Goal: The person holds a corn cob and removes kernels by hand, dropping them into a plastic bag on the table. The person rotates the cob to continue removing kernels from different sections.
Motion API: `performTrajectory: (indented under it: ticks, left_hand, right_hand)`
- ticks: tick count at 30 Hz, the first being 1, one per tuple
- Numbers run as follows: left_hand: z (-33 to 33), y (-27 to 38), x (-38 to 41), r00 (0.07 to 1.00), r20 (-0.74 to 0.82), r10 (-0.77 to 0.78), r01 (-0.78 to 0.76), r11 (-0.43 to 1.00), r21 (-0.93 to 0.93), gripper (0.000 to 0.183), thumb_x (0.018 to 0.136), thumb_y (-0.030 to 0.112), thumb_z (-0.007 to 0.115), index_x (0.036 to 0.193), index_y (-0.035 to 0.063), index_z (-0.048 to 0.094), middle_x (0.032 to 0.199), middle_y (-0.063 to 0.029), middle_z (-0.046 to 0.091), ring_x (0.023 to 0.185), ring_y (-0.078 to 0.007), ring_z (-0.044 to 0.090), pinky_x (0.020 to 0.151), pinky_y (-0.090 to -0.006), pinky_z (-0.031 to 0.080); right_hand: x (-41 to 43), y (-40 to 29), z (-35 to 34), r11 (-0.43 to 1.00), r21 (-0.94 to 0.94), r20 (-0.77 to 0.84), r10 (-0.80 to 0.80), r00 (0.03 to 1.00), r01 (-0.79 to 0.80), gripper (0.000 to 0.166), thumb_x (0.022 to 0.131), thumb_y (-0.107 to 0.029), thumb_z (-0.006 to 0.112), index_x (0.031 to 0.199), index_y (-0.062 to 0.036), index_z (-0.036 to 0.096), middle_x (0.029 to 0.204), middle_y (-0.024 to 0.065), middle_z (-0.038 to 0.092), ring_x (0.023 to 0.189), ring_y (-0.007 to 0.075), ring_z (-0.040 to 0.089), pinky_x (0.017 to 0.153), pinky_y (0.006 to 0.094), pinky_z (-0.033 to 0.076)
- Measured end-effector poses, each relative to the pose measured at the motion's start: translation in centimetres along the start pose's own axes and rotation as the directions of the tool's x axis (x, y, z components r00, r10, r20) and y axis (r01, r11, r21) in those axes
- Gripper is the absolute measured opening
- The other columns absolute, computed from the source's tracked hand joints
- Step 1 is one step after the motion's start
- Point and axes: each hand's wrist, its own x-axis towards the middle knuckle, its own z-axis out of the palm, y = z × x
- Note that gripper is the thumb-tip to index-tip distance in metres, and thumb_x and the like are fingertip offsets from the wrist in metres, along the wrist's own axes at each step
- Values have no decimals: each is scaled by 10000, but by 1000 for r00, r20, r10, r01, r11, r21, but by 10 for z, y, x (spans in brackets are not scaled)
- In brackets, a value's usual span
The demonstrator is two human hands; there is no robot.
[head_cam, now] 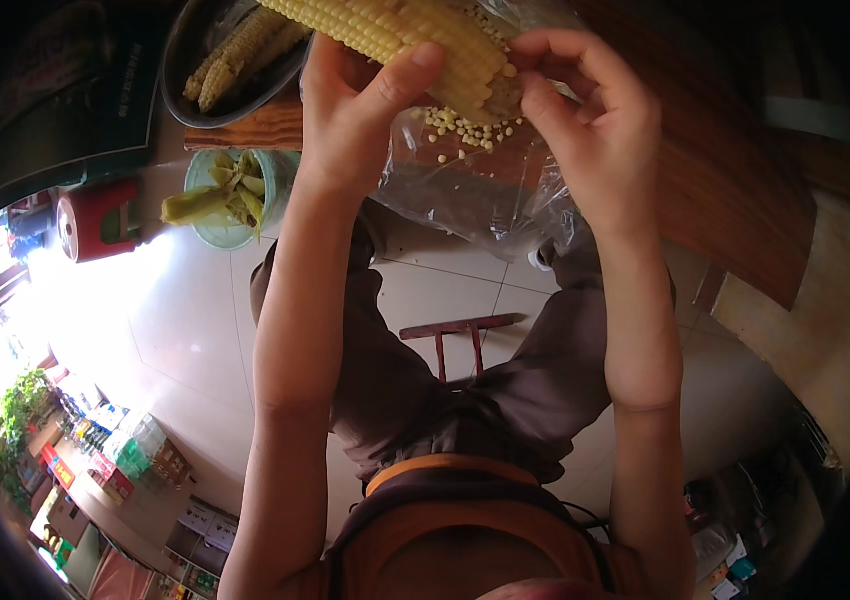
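My left hand (365,97) grips a yellow corn cob (425,45), its thumb lying along the kernels. The cob slants down to the right, and its right end is bare of kernels. At that stripped end, my right hand (590,97) has thumb and forefinger touching the edge kernels, its other fingers curled. Beneath the cob, loose corn kernels (470,133) lie scattered on a clear plastic sheet (440,195) that hangs over the front edge of the wooden table (710,180).
A metal bowl (199,116) at the upper left holds several corn cobs (245,56). Below it stands a light-green bucket (269,187) with corn husks (230,195). A red stool (106,219) is farther left. A dark wooden stool bar (462,326) shows between the legs.
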Motion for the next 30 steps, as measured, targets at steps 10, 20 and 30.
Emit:
performTrajectory:
  ticks: [10,20,30]
  left_hand:
    - [0,3,1,997,54,-46,46,999,-4,671,884,339,802,1332,-52,490,1194,-164,672,1067,-246,684,928,-375,563]
    - [-1,-1,0,1000,14,9,-7,994,-106,663,901,302,792,1356,-42,455,1198,-163,659,1077,-253,682,936,-383,571]
    - [9,7,-3,997,-68,21,-16,997,75,689,860,194,834,1372,-39,435,1208,-153,648,1070,-232,670,953,-364,554]
  right_hand:
    - [2,-1,2,1000,-23,-12,6,1000,-6,228,929,8,709,1153,14,666,1094,35,688,1048,128,657,823,258,550]
    - [4,1,1,973,-176,-27,-159,987,152,260,885,8,718,1142,13,679,1090,58,688,1060,162,672,914,283,535]
    - [0,-8,15,864,-495,-68,-137,988,86,266,840,18,712,1106,5,721,993,63,767,873,150,740,800,289,577]
